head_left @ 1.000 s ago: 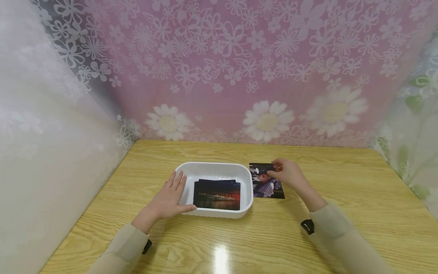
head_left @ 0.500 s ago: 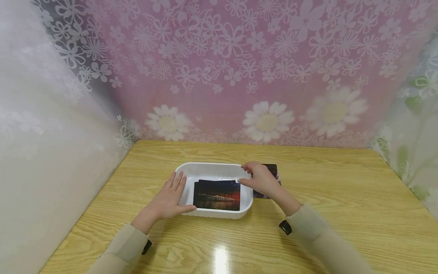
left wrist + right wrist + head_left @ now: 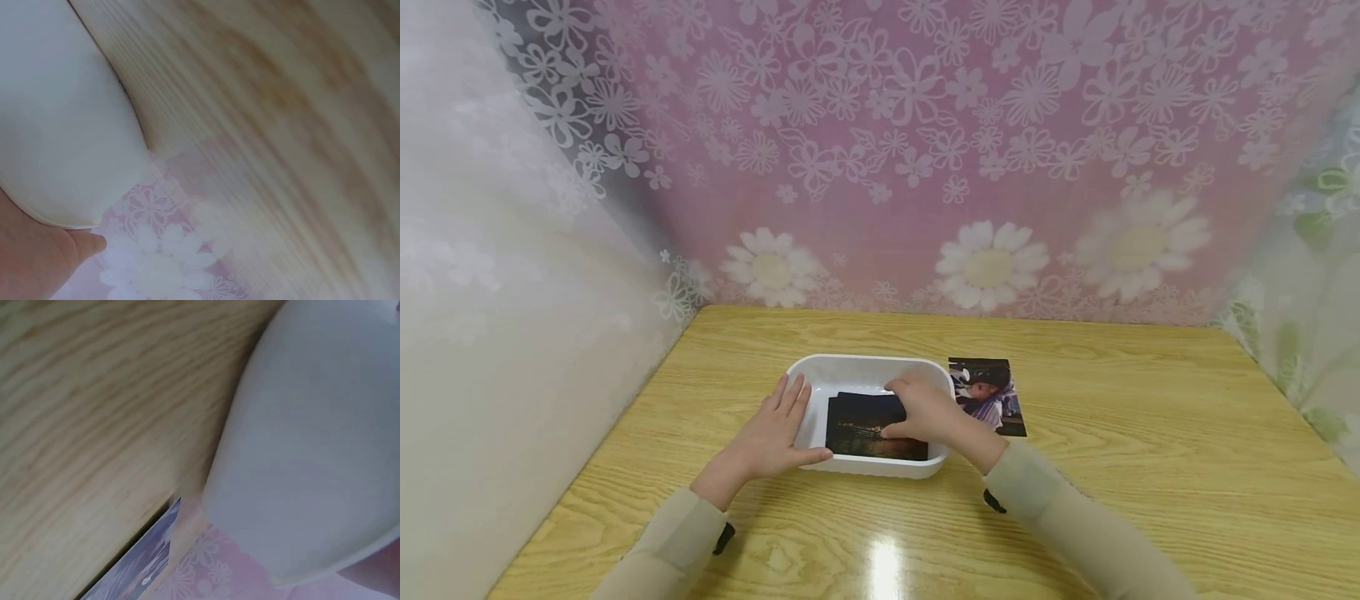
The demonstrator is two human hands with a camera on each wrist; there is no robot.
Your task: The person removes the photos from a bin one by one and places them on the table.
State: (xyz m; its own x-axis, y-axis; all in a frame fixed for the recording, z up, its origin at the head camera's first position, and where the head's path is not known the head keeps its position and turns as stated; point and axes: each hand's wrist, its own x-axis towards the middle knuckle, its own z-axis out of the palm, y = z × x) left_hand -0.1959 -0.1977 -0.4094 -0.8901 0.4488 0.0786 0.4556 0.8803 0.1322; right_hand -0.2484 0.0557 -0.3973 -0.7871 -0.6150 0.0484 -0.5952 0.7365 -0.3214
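Note:
A white rectangular tub [image 3: 820,364] stands on the table with a small stack of dark photos [image 3: 865,425] inside; the top one shows lights over water. My left hand [image 3: 771,437] rests over the tub's left side, fingers straight and thumb along the front rim. In the left wrist view, part of that hand [image 3: 44,256] is against the tub's rim [image 3: 69,226]. My right hand [image 3: 925,408] reaches over the right rim, thumb and fingers apart above the photos; whether it touches them is unclear. The right wrist view shows mostly the tub's outer wall [image 3: 306,450].
Another photo [image 3: 988,396], with a dark and purple picture, lies right of the tub, close against it. The wood-grain table [image 3: 1112,392] runs back to a pink flowered cloth [image 3: 880,167]. A pale cloth [image 3: 535,333] hangs along the left side.
My right hand has moved left from the loose photo, over the rim and into the tub above the stack. The loose photo stays on the table. My left hand keeps its place.

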